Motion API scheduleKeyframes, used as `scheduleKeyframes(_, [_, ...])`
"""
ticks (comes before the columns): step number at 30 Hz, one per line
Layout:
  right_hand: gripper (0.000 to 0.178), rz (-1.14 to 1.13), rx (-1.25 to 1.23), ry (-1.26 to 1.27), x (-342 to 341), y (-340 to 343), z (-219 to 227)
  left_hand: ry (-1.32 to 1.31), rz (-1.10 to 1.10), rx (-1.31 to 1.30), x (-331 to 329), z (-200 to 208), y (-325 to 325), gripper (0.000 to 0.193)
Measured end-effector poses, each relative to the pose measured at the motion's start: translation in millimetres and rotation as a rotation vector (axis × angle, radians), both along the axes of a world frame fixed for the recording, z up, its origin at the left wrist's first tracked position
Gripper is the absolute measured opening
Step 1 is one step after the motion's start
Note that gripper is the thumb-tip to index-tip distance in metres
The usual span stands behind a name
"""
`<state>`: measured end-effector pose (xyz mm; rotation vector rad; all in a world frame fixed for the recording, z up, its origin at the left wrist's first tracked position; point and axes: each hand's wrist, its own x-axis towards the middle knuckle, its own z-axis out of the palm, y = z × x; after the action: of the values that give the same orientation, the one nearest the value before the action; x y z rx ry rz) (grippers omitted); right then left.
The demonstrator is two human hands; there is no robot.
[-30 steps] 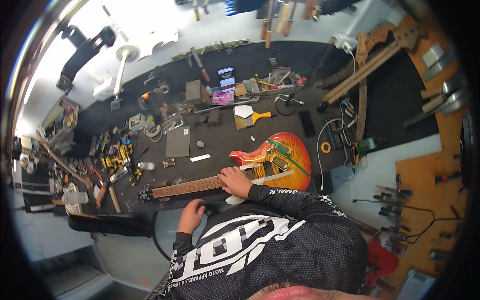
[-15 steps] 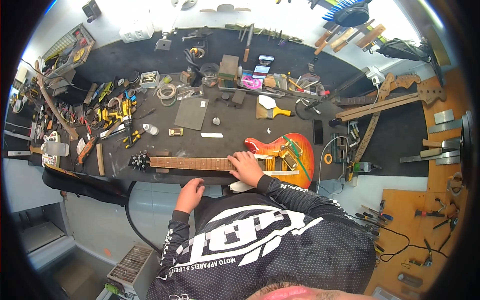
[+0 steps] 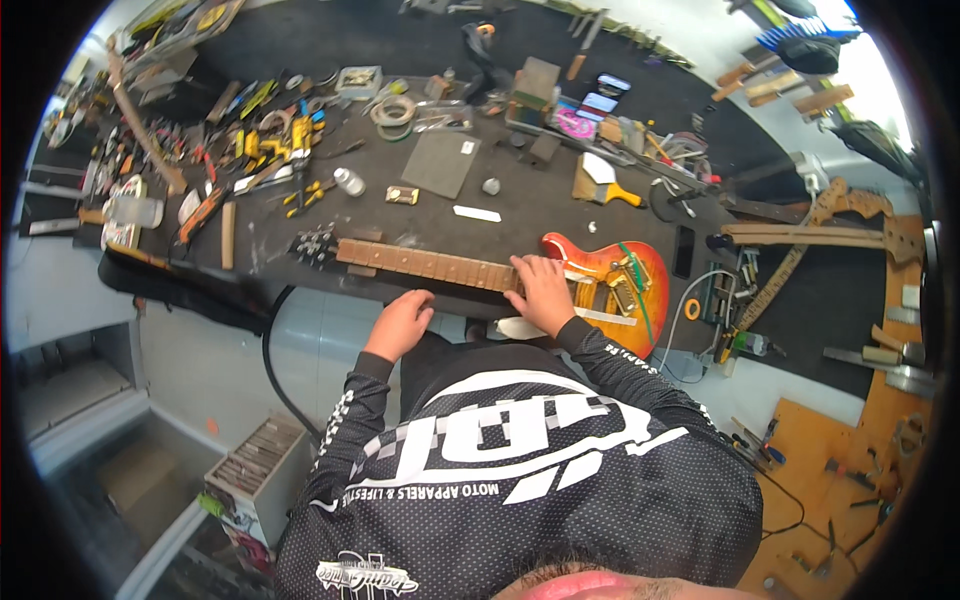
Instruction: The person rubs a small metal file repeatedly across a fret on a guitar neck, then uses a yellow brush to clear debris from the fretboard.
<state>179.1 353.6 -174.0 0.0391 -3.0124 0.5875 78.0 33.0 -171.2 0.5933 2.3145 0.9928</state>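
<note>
An electric guitar (image 3: 650, 285) with a red-to-yellow sunburst body lies face up along the bench's near edge, its headstock (image 3: 315, 247) toward the left. Green tape and white strips cross the body beside gold-coloured metal parts. My right hand (image 3: 545, 295) grips across the fretboard (image 3: 430, 265) where the neck meets the body, thumb on the near side. Below the neck, at the bench edge, my left hand (image 3: 400, 322) hovers with fingers loosely bent and thumb apart, holding nothing visible. A small block (image 3: 362, 271) shows under the neck near the headstock.
Beyond the guitar are a white strip (image 3: 477, 214), a small bottle (image 3: 349, 181), a grey sheet (image 3: 440, 163) and a yellow-handled brush (image 3: 622, 195). Drills and pliers crowd the left. A phone (image 3: 684, 251) lies by the body; loose guitar necks (image 3: 810, 235) are at right.
The whole view has shifted and tilted, so the bench sits higher and further right in the picture. My right hand stays on the guitar neck; my left stays below it.
</note>
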Motion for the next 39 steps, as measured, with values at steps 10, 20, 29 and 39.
scheduleKeyframes(10, [0.064, 0.066, 0.002, -0.031, -1, -5, -5, 0.056, -0.042, -0.036, 25, -5, -12, 0.030])
scheduleKeyframes(20, [0.063, 0.061, 0.011, -0.051, 13, 9, -9, 0.036, -0.051, -0.055, 37, -3, -7, 0.031])
scheduleKeyframes(29, [0.064, 0.031, -0.010, -0.030, 18, 14, -12, 0.025, -0.068, -0.078, 47, -6, -6, 0.032])
scheduleKeyframes(39, [0.064, 0.040, -0.042, 0.014, 4, 0, -12, -0.005, -0.100, -0.068, 60, -2, 2, 0.032])
